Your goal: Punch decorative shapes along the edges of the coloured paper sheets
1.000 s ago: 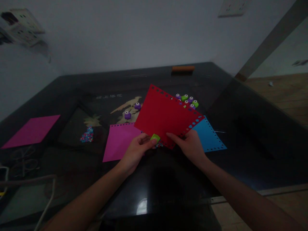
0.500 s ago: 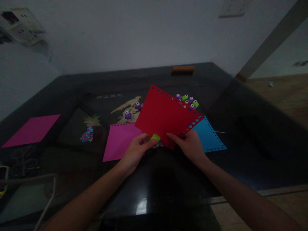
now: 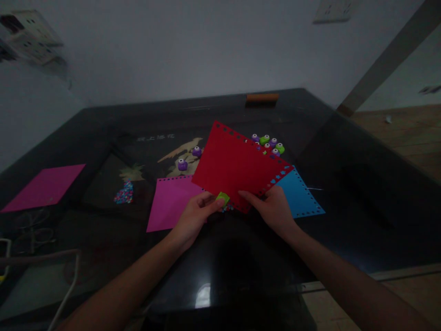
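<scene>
My left hand (image 3: 197, 212) is closed on a small green hole punch (image 3: 223, 198), which sits at the lower left edge of a red paper sheet (image 3: 237, 161). The sheet is tilted, with punched holes along several of its edges. My right hand (image 3: 274, 207) pinches the sheet near its bottom corner, thumb on top. Below it lie a pink sheet (image 3: 168, 202) with holes along its top edge and a blue sheet (image 3: 303, 197) with holes along its side. Small punched paper bits (image 3: 227, 208) show beneath the red sheet's bottom edge.
Several purple and green punches (image 3: 274, 142) stand behind the red sheet; two purple ones (image 3: 182, 164) are to its left. A pile of colourful paper bits (image 3: 124, 193) and another pink sheet (image 3: 44, 187) lie further left. A brown roll (image 3: 262, 98) rests at the black table's (image 3: 213, 105) back edge.
Almost nothing differs. Both hands keep the same hold on the green hole punch and the red sheet, while the view has shifted very slightly.
</scene>
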Tool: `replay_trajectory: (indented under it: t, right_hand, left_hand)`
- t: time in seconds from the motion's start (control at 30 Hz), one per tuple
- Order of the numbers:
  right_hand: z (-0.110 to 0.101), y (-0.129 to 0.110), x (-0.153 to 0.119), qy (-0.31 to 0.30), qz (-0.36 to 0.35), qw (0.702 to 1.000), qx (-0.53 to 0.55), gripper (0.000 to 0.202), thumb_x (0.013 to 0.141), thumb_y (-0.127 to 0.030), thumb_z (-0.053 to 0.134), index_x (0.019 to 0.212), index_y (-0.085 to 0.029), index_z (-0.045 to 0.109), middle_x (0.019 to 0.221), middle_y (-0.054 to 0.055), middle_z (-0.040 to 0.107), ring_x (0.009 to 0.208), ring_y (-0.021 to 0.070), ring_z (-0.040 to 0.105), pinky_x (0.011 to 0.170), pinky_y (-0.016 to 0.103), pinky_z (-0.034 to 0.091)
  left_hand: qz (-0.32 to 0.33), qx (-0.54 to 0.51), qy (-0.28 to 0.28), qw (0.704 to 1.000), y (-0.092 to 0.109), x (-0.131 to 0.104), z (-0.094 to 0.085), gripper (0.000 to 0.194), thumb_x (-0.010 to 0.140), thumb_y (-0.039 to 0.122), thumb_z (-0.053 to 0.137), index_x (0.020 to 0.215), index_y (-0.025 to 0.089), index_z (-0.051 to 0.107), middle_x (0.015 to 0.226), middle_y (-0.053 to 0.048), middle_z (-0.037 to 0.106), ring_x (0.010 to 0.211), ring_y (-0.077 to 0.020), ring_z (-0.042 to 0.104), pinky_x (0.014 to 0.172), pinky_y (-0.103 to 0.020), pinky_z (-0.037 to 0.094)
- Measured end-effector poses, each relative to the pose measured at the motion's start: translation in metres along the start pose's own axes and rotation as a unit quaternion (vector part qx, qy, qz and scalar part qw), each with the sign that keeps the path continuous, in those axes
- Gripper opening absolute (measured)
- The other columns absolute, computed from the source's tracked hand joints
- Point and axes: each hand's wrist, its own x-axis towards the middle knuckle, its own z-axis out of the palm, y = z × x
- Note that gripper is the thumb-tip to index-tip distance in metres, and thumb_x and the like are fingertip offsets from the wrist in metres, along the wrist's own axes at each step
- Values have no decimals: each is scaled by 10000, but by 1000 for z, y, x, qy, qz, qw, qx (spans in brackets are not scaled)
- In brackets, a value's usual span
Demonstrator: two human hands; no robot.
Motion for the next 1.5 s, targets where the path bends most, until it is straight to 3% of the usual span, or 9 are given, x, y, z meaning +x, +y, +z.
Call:
replay_trajectory:
  t: [0.3,0.9,1.17,1.5]
  right_hand:
    - [0,2,0,5,-20,1000,-9,150,761,-305,664,879,-218,699,970,45,729,903,261,675,823,417,528]
    - [0,2,0,10,-32,999,2,134,757,-298,668,867,-228,700,959,56,729,901,249,676,834,420,531]
    - [0,1,0,7,-21,1000,-6,144,761,-311,660,876,-238,704,967,43,729,914,255,673,845,423,522]
    - [0,1,-1,8,-18,1000,-5,178,759,-343,661,889,-226,697,969,52,728,910,249,673,844,416,522]
  left_hand:
    - [0,5,11,1000,-2,1,-1,270,744,317,705,956,154,671,983,-66,709,919,-213,635,853,-323,445]
    - [12,-12,-6,1000,1,-1,1,317,753,286,695,1050,180,668,1080,-75,698,975,-215,641,934,-362,425]
    - [-1,9,23,1000,0,0,0,273,723,311,713,959,175,698,974,-60,724,903,-211,649,851,-326,446]
    - [10,27,20,999,0,1,-1,255,728,339,706,911,161,695,952,-75,723,897,-220,643,840,-338,448]
